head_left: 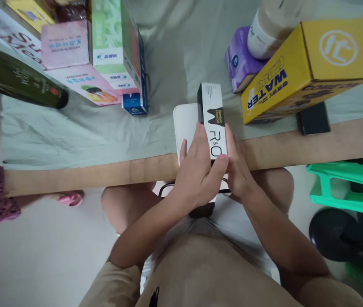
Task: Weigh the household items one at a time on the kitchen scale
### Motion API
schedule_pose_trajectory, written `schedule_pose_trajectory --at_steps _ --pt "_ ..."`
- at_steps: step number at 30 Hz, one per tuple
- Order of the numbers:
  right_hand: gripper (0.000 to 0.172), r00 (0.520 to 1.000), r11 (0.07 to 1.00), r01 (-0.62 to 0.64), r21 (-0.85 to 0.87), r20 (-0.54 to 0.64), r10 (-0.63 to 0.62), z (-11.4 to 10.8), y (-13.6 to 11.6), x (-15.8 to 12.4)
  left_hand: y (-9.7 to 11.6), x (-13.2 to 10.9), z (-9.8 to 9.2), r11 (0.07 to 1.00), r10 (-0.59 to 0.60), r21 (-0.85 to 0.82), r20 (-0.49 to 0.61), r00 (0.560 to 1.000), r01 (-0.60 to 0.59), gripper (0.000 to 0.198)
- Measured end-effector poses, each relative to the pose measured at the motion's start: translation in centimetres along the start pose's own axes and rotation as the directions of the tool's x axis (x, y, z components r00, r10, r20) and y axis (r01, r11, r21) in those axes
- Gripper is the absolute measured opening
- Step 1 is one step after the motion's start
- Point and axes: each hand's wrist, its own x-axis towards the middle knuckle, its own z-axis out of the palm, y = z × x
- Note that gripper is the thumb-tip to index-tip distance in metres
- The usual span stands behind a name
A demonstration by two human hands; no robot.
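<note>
Between my two hands a slim white-and-black carton [213,100], printed "Bamboo Charcoal", is held over the table's front edge. My left hand [196,168] lies along its left side, with the thumb across its near end. My right hand [237,170] is pressed against its right side, the fingers partly hidden behind it. Under the carton and my left hand rests a flat white thing with rounded corners [184,121]; its kind I cannot make out. Dark curved loops, perhaps handles, show just below my hands over my lap.
At the left stand a dark green bottle [21,79], a green carton [108,38], pink cartons [82,83] and a blue carton [135,104]. A yellow carton [283,81], purple pack [240,55], pale bottle [264,36] and black box [314,119] stand right. A green stool [354,185] is below.
</note>
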Motion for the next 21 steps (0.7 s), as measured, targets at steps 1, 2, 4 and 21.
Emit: schedule_pose_trajectory --at_steps 1,2,4,21 --pt "0.079 1.000 1.000 -0.007 0.025 -0.013 0.007 0.1 0.3 0.0 0.0 0.1 0.0 1.000 -0.004 0.027 0.007 1.000 0.003 0.086" --pt "0.078 1.000 0.999 -0.008 0.036 -0.028 0.008 0.1 0.5 0.0 0.1 0.2 0.0 0.999 -0.002 0.053 0.002 1.000 0.002 0.086" --pt "0.078 0.999 1.000 0.012 0.014 -0.052 -0.011 0.2 0.9 0.0 0.1 0.3 0.2 0.994 0.010 0.110 -0.036 0.999 -0.006 0.089" --pt "0.038 0.792 0.960 -0.075 0.270 -0.568 0.222 -2.8 5.7 2.6 -10.1 3.6 -8.8 0.913 -0.099 -0.377 -0.571 0.815 -0.154 0.060"
